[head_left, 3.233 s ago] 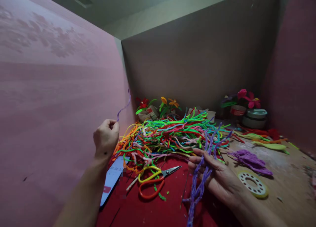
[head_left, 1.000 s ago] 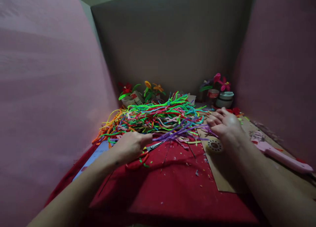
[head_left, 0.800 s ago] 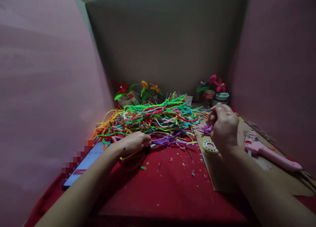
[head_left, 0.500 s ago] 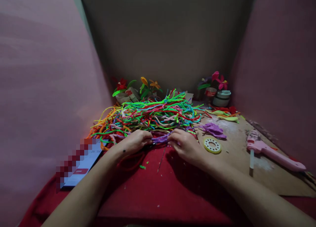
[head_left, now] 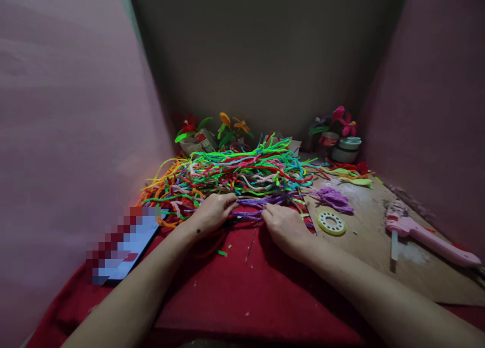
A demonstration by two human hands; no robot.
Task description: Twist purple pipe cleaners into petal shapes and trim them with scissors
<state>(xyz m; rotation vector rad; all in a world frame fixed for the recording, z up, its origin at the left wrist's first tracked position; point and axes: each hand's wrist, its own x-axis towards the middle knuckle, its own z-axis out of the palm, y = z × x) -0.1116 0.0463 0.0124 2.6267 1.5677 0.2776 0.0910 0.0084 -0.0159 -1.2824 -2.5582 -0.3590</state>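
Observation:
Purple pipe cleaners point(head_left: 246, 215) stretch between my two hands at the near edge of a big colourful pile. My left hand point(head_left: 215, 210) is closed, its thumb and fingers pinching their left end. On the other side my right hand point(head_left: 283, 226) is also closed, with fingertips curled at their right end; its inner fingers are hidden. Just behind lies another purple bundle point(head_left: 261, 200), at the front of the pile of pipe cleaners point(head_left: 242, 171). A thin dark wire point(head_left: 250, 244) lies on the red cloth below my hands.
On brown cardboard point(head_left: 367, 257) at right lie a pink glue gun point(head_left: 428, 239), a yellow-rimmed white disc point(head_left: 332, 222) and purple fuzzy pieces point(head_left: 333, 200). A phone point(head_left: 140, 252) lies at left. Pipe-cleaner flowers point(head_left: 235, 125) and a lidded jar point(head_left: 346, 150) stand behind. Green scraps point(head_left: 223, 253) dot the red cloth point(head_left: 212, 302).
My hands have drawn slightly apart, showing more of the purple strands between them. The right hand's fingers have curled in. The whole view has shifted slightly.

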